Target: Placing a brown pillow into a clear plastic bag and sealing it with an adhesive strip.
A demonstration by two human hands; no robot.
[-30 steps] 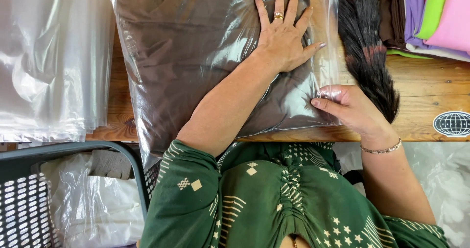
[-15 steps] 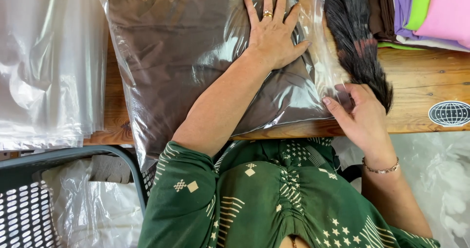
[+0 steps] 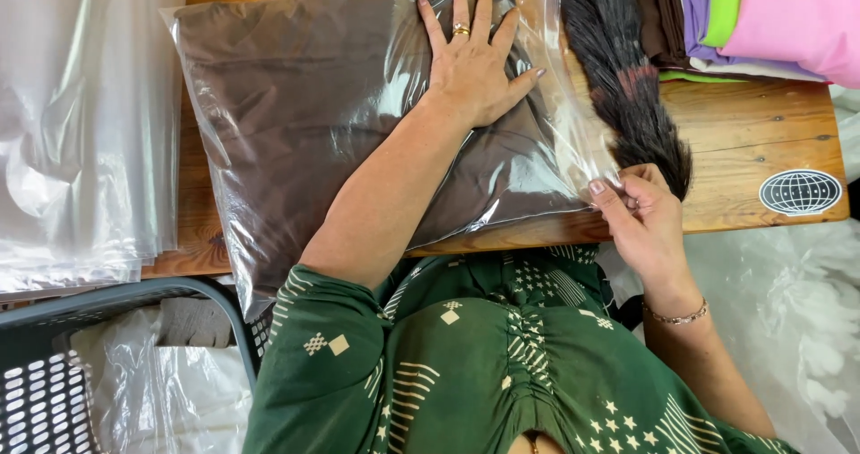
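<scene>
On the far left, a stack of clear plastic sheets [image 3: 76,122] hangs over the table edge, glossy and creased. Below it, a dark basket [image 3: 54,391] with a perforated wall holds more crumpled film.

Next right, centre of the wooden table [image 3: 752,140]: a clear bag [image 3: 296,122] stuffed with folded brown cloth, lying flat, its near edge overhanging the table toward the person. Film is thin, shiny, wrinkled; cloth inside looks soft and matte, pillow-shaped.

Left hand [image 3: 473,64] lies flat on the bag's upper right part, fingers spread, palm pressing down; a ring on one finger. It grips nothing, only bears on the film.

Right hand [image 3: 640,216] sits at the bag's right near corner, thumb and fingers pinched together on the loose film edge. Exactly how much film it holds cannot be told. Hands well apart, one at each end of the bag's open side.

Handling, as judged: light, soft, yields under the palm. Film slick, likely to slide on the wood and to trap air; may tear if pulled hard at one point. Best taken at the loose film edge or with flat palms on both sides of the bundle.

Just right of the bag, a dark tassel [image 3: 627,77] of fine fibres, black with reddish streaks, tip near the right hand. Top right: folded cloths [image 3: 770,10], pink, green, purple, brown. A round globe sticker [image 3: 800,191] on the table's right end.
</scene>
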